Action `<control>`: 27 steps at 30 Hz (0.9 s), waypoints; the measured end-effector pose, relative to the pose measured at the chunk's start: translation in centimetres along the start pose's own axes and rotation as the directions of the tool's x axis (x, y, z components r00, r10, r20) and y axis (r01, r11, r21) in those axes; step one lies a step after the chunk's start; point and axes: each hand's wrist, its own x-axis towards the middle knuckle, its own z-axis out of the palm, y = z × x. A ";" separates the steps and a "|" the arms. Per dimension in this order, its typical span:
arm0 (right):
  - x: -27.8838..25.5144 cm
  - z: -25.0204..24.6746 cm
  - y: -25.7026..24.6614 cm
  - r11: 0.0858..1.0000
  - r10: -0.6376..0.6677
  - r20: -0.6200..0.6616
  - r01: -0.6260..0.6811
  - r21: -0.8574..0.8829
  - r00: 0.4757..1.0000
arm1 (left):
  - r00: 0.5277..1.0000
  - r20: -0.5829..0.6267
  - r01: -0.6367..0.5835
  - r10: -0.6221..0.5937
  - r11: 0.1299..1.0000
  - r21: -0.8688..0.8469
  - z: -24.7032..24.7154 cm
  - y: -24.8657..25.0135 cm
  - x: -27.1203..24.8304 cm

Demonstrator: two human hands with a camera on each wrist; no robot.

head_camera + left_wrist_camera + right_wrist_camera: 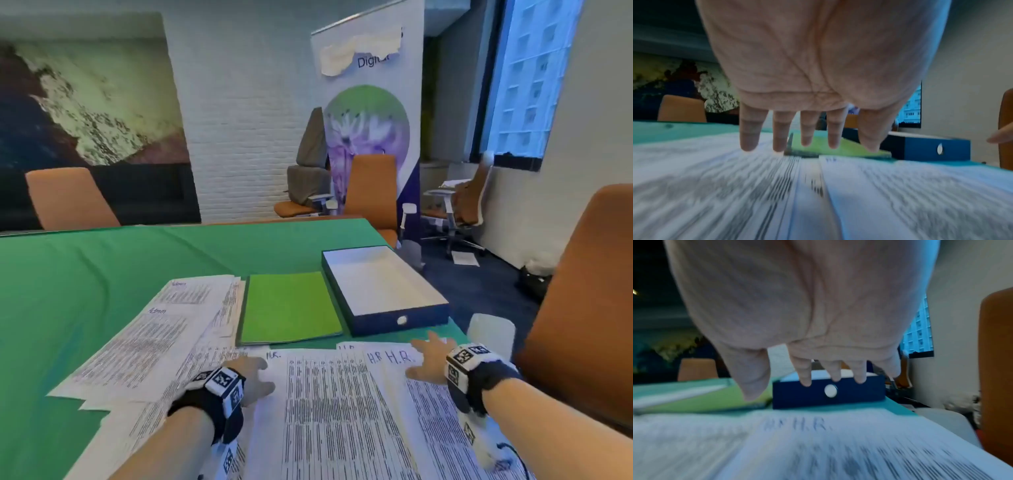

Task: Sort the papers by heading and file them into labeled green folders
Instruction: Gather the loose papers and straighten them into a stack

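Note:
Printed sheets headed "H.R." (342, 404) lie spread along the near edge of the green table. More printed papers (164, 329) fan out to the left. A stack of green folders (289, 308) lies closed beyond them, mid-table. My left hand (255, 377) hovers flat over the left H.R. sheets, fingers straight and spread (807, 134), holding nothing. My right hand (428, 359) hovers with straight fingers (835, 373) over the right H.R. sheets (797, 426), also holding nothing. Whether either hand touches the paper is unclear.
A dark blue open box (383, 291) with a white inside sits right of the folders, near the table's right edge. Orange chairs stand at the right (582, 308), far left (68, 198) and behind the table. A green cloth (85, 274) covers the table.

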 end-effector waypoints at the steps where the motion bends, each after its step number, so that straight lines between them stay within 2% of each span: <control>1: 0.3 0.9 0.7 0.998 0.046 -0.007 -0.046 -0.035 0.999 | 1.000 0.026 0.013 -0.014 1.000 0.011 0.6 0.1 0.4; 4: 1.5 3.2 2.2 0.985 0.154 -0.009 -0.154 -0.083 0.988 | 0.996 0.073 0.040 -0.044 0.998 0.052 1.4 0.5 1.8; 8: 3.2 5.0 1.3 0.980 0.188 0.057 -0.191 0.062 0.981 | 0.995 0.062 0.075 -0.082 0.991 0.114 1.8 1.9 3.4; 10: 3.9 5.2 0.0 0.979 0.177 0.053 -0.182 0.093 0.983 | 0.994 0.059 0.087 -0.095 0.989 0.123 1.8 2.3 3.8; 15: 3.5 3.4 -1.5 0.979 0.056 0.015 -0.058 0.197 0.998 | 0.993 0.046 0.102 -0.106 0.991 0.083 2.0 2.2 3.7; 17: 3.2 3.1 0.1 0.964 0.121 -0.029 -0.111 0.244 0.992 | 0.990 0.020 0.138 -0.138 0.990 0.023 2.3 1.9 3.5; 19: 2.6 3.4 1.8 0.948 0.192 -0.008 -0.184 0.261 0.981 | 0.982 0.040 0.186 -0.186 0.983 0.007 2.7 2.0 3.2; 21: 1.9 3.8 2.4 0.943 0.202 0.011 -0.198 0.268 0.979 | 0.974 0.072 0.217 -0.215 0.976 -0.013 3.0 2.1 2.5; 24: 1.3 3.8 2.4 0.938 0.203 -0.027 -0.186 0.291 0.979 | 0.967 0.077 0.244 -0.242 0.970 -0.019 3.5 1.8 1.6; 27: 0.9 3.6 3.8 0.899 0.316 -0.007 -0.297 0.322 0.949 | 0.958 0.114 0.268 -0.264 0.963 -0.021 4.2 1.0 0.9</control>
